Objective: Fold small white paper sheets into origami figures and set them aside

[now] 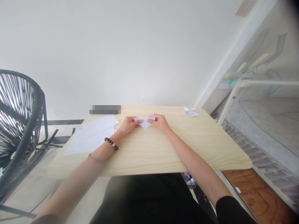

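Observation:
A small piece of folded white paper (145,124) is held up between both hands over the middle of the table. It has a wide straight top edge and narrows to a point at the bottom, with a crease down its centre. My left hand (129,125) pinches its left end, thumb in front and fingers behind. At the right end, my right hand (160,121) grips it the same way. Most fingertips are hidden behind the paper. A beaded bracelet circles my left wrist.
Several white paper sheets (93,135) lie overlapping on the left of the wooden table (149,155). A folded paper shape (192,112) sits at the back right. A dark woven chair (35,90) stands left, a white metal frame (231,99) right, and a wall (149,56) behind.

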The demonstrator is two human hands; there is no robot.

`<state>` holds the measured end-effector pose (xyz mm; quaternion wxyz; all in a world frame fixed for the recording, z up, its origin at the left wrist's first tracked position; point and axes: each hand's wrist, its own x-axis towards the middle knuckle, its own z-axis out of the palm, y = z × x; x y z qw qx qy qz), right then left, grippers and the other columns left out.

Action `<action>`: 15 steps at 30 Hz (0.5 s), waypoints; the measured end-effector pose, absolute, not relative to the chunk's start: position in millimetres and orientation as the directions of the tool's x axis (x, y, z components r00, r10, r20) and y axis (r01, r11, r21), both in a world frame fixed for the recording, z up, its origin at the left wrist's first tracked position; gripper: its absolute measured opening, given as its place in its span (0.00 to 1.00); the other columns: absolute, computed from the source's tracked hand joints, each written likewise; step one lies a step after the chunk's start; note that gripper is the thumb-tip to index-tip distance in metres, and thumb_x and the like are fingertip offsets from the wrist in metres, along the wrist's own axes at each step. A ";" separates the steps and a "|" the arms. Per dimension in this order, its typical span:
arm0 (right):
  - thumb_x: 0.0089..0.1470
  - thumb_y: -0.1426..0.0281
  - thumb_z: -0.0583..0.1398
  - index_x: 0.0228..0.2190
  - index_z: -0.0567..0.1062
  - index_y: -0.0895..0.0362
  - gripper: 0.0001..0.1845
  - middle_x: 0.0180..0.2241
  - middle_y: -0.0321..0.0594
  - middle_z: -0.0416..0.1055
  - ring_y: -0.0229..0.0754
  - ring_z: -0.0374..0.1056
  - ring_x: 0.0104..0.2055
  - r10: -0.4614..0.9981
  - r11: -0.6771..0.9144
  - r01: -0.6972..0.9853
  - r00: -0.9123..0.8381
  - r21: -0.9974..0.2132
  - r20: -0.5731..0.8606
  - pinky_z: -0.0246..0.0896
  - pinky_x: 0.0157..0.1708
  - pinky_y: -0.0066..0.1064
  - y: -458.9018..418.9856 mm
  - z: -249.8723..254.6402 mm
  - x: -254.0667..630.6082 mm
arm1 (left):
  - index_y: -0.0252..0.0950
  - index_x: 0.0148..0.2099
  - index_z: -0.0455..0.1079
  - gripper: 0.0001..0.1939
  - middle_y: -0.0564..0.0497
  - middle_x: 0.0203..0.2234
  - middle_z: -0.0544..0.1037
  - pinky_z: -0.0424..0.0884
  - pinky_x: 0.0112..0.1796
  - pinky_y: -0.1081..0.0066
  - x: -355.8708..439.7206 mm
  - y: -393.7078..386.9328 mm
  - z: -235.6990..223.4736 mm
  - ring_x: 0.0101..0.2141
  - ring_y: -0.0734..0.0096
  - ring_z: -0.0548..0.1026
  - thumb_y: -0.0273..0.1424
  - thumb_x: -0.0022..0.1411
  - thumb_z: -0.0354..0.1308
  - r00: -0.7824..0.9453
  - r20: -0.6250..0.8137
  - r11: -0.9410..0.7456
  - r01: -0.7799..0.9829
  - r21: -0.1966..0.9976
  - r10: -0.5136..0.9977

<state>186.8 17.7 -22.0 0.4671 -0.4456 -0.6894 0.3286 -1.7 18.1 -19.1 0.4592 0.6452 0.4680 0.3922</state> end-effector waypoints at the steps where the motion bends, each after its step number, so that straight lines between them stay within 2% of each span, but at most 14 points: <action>1: 0.37 0.59 0.60 0.28 0.72 0.59 0.18 0.26 0.37 0.69 0.35 0.62 0.26 0.922 0.384 0.290 -0.168 -0.877 0.349 0.58 0.27 0.27 18.0 -22.0 187.1 | 0.31 0.32 0.72 0.21 0.49 0.26 0.75 0.66 0.28 0.73 -2.4 19.3 -20.7 0.29 0.66 0.72 0.44 0.42 0.58 0.252 0.069 -0.136 0.258 0.957 0.965; 5: 0.35 0.61 0.61 0.26 0.72 0.60 0.16 0.26 0.37 0.70 0.37 0.65 0.29 0.930 0.341 0.159 -0.204 -0.926 0.307 0.60 0.30 0.28 18.2 -21.4 187.6 | 0.30 0.32 0.72 0.20 0.48 0.27 0.76 0.67 0.30 0.71 -4.7 22.2 -23.1 0.31 0.64 0.72 0.43 0.43 0.58 0.300 0.073 -0.146 0.226 0.963 0.951; 9: 0.34 0.63 0.62 0.28 0.73 0.61 0.17 0.29 0.39 0.71 0.39 0.67 0.32 0.942 0.193 0.024 -0.283 -0.981 0.179 0.63 0.32 0.32 19.4 -20.3 192.0 | 0.29 0.34 0.72 0.20 0.47 0.31 0.75 0.68 0.36 0.68 -4.7 21.9 -17.9 0.35 0.62 0.71 0.41 0.44 0.59 0.407 0.045 -0.094 0.102 0.990 0.912; 15: 0.33 0.64 0.63 0.31 0.73 0.61 0.19 0.32 0.41 0.72 0.41 0.67 0.35 0.945 0.093 -0.003 -0.316 -0.996 0.089 0.64 0.35 0.34 21.2 -17.4 199.4 | 0.29 0.37 0.71 0.20 0.47 0.34 0.75 0.66 0.41 0.67 -4.7 21.2 -12.4 0.38 0.63 0.70 0.39 0.44 0.59 0.499 0.000 0.000 0.000 1.000 0.867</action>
